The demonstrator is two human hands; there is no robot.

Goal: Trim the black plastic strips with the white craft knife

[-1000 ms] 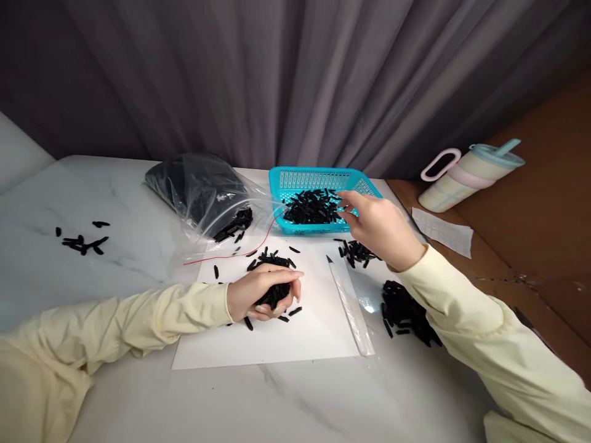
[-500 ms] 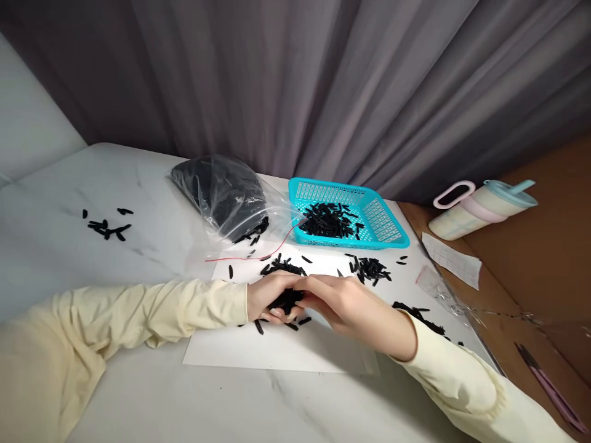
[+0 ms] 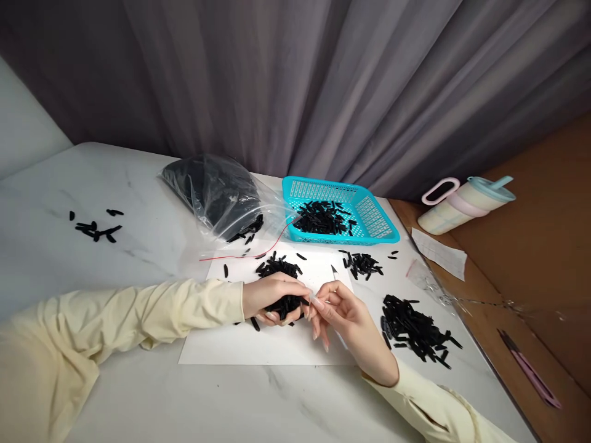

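Head view: in the centre of the frame the left hand (image 3: 274,296) curls around a handful of black pieces (image 3: 285,306), above a white sheet (image 3: 217,349) on the bench (image 3: 152,400); its grip is closed on them, thumb side up. Just to its right, the right hand (image 3: 339,314) has its grip narrow, thumb and forefinger meeting by the left fingertips; whether a piece sits between them I cannot tell. More of the same pieces form a loose pile (image 3: 278,266) just above the left hand, a larger heap (image 3: 415,329) at lower right, and a mound (image 3: 322,218) inside the blue basket (image 3: 341,239) at upper centre right. Each piece is short and slim, and I judge it light and fairly stiff, perhaps brittle; matte sides suggest little slip. A single piece is best pinched across its middle, with gentle pressure; a bunch wants cupped fingers, as loose ends could slide out.
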